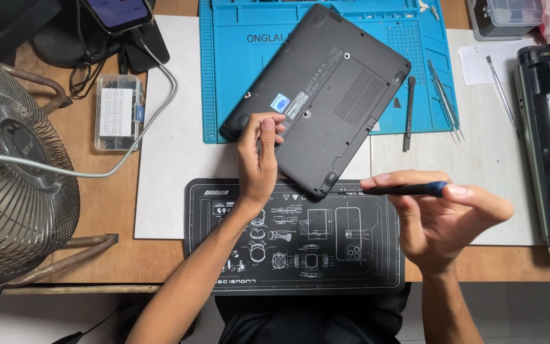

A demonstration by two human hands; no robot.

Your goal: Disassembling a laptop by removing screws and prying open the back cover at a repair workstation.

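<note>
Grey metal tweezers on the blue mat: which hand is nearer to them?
Right. The right hand is below the tweezers; the left hand rests on the laptop, farther left.

The scene is evenly and brightly lit, with soft light from overhead and no harsh contrast. Shadows are faint: a thin, blurred one lies under the left hand (pixel 259 159) on the dark laptop base (pixel 326 95), and another soft one sits beneath the right hand (pixel 440 213) on the black mat (pixel 300 255). Beyond the left hand, the blue mat (pixel 224 76) shows a mild sheen, and the white sheet (pixel 173 159) beside it is close to washed out. Focus is sharp across the desk. The right hand's fingertips look slightly soft. Left of the left hand, the wire fan (pixel 14 172) bulges from wide-angle distortion at the frame edge.
</note>
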